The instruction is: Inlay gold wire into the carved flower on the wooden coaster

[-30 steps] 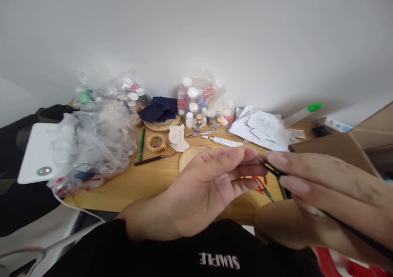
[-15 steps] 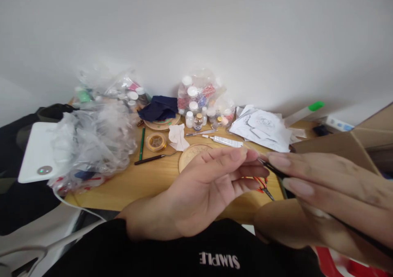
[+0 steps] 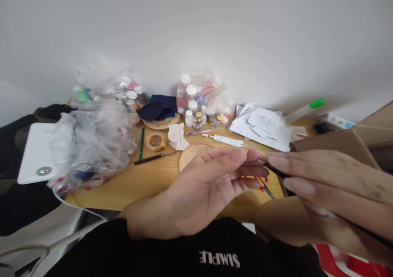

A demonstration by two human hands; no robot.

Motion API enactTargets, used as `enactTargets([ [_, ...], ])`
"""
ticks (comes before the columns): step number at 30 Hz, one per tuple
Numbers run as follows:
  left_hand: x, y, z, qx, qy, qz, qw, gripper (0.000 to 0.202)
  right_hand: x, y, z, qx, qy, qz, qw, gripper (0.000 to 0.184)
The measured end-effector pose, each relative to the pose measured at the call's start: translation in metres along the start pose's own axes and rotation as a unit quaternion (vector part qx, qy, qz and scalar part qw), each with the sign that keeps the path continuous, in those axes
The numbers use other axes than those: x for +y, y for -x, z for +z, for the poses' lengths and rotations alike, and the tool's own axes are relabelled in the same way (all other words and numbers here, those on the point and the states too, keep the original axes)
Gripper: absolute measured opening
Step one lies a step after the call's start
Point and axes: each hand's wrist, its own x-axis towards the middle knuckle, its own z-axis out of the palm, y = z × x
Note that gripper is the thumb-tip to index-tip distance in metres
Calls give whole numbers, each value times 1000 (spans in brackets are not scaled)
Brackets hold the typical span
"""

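Note:
My left hand is palm up over the front edge of the wooden table. Its fingertips are drawn together around something too small to make out. My right hand comes in from the right, closed around a thin black tool. The tool's tip meets the left fingertips. Below the fingers, orange-handled pliers lie on the table. A round wooden disc lies just behind my left hand, partly hidden by it.
Crumpled plastic bags fill the left side, beside a white device. A gold wire spool, tissue, green pencil, glue tube and bagged bead bottles sit behind. Sketch papers and a cardboard box lie to the right.

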Motion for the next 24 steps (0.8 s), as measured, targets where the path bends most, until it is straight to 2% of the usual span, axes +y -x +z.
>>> enactTargets([
  [4,0,0,0,-3,0,-2,1000,10,0,-2,2,-3,-6,3,1000,41],
  [8,0,0,0,-2,2,-6,1000,10,2,-1,1,25,13,-14,1000,39],
  [14,1,1,-1,-10,10,-9,1000,9,1,2,-4,-15,28,-15,999,42],
  [24,0,1,-1,5,-2,-5,1000,8,-1,-1,5,43,30,-4,999,38],
])
